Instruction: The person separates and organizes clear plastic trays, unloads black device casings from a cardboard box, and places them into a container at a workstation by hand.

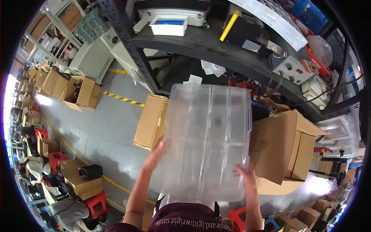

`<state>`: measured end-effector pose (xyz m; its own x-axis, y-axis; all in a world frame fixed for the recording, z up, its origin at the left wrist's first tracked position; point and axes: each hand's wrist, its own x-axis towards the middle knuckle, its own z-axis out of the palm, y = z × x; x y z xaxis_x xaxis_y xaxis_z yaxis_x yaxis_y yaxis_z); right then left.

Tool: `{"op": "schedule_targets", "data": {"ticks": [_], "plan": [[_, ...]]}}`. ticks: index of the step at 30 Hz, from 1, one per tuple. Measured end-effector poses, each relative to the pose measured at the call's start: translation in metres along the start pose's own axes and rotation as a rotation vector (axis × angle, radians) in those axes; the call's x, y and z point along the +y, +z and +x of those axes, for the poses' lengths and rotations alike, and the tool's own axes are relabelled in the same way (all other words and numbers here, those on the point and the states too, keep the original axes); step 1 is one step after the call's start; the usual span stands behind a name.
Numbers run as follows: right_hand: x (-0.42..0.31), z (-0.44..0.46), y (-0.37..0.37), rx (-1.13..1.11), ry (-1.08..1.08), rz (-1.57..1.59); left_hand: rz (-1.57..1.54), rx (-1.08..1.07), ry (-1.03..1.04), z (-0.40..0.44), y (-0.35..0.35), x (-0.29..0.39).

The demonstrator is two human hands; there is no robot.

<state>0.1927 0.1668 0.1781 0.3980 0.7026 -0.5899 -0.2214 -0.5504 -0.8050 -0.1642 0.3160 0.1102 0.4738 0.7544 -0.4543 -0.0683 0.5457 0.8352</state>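
Along the left edge of a translucent plastic tray (208, 143), my left hand (155, 154) is blurred, so I cannot tell whether its fingers pinch the rim. At the tray's right edge is my right hand (247, 174), fingers apart; I can't see whether it grips underneath. The ribbed tray is between both hands, its near end by my dark purple garment (185, 217), which bears pale lettering. Left of the tray is a shut cardboard box (148, 121); to its right, a bigger carton (272, 149) with flaps out. Beyond the tray runs a dark shelf (203, 43) carrying a white box (168, 27) with something blue inside. Well left of the tray, past yellow-and-black floor tape (123, 99), are people by red stools (96, 204).
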Motion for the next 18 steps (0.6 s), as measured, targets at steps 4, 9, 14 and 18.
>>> {"op": "schedule_targets", "data": {"ticks": [4,9,14,18], "plan": [[-0.045,0.040,0.060,-0.028,-0.055,0.062,-0.211,0.134,0.165,-0.013,-0.045,0.034],[-0.063,0.115,0.126,-0.048,0.015,0.127,-0.506,0.291,0.097,-0.034,-0.080,-0.005],[-0.046,0.149,0.193,0.048,-0.084,0.231,-0.707,0.216,0.122,0.008,-0.035,-0.027],[-0.003,0.166,0.229,0.199,-0.165,0.227,-0.775,0.300,0.070,0.063,-0.022,0.003]]}}
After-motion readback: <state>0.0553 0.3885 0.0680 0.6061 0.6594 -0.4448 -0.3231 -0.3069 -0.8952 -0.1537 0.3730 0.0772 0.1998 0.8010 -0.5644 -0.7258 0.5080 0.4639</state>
